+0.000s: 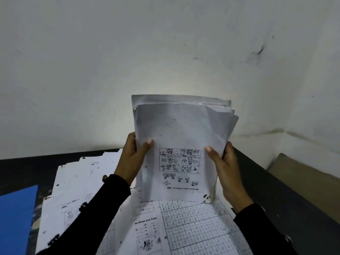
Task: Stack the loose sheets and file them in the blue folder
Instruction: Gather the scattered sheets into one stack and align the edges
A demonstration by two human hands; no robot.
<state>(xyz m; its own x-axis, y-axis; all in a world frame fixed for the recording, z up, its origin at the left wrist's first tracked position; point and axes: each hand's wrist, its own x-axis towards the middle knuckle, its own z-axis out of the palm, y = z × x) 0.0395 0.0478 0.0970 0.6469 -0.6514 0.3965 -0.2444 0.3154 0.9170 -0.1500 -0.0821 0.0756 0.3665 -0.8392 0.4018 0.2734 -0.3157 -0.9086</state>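
Dark tabletop (276, 190) against a scuffed white wall (92, 61). Blue folder (16, 218) at far left, cut off by frame edge; loose sheets (77, 181) spread beside it, print too small to read. Left hand (131, 159) and right hand (225, 170) grip the stack of sheets (182, 144) upright above the tabletop, fingers hidden behind, thumbs pressing the front page.

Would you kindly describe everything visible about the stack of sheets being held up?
The stack of sheets is white printed paper, held upright above the desk. Its edges are uneven, fanning at the upper right. The front sheet shows an upside-down grid of cartoon panels. The left hand and right hand grip its side edges, thumbs on the front.
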